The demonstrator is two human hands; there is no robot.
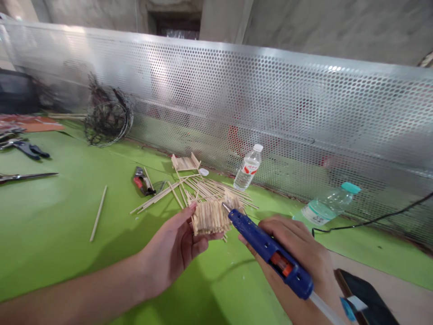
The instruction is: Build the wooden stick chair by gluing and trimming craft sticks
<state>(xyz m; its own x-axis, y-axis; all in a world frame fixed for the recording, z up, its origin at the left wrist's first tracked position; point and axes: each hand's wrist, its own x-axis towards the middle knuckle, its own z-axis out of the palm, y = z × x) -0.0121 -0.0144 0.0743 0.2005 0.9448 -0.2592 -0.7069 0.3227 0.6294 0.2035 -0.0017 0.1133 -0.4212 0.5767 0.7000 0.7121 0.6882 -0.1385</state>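
A small model built of short wooden sticks [210,217] rests in my left hand [181,239], thumb on its left end and fingers curled beneath. My right hand [297,243] is wrapped round a blue hot glue gun [257,237], with a clear glue stick poking out of its back end. The gun's metal nozzle is at the upper right part of the model; whether it touches cannot be told. Behind the model, loose thin wooden sticks [211,187] lie fanned out on the green tabletop [118,275].
A small stick-built piece [186,163] stands at the back. Red-handled pliers [142,181] and one stick [98,213] lie left. A water bottle [248,168] stands by the perforated metal screen [284,104]; another bottle [326,205] lies tilted right. Coiled wire [108,115] sits back left.
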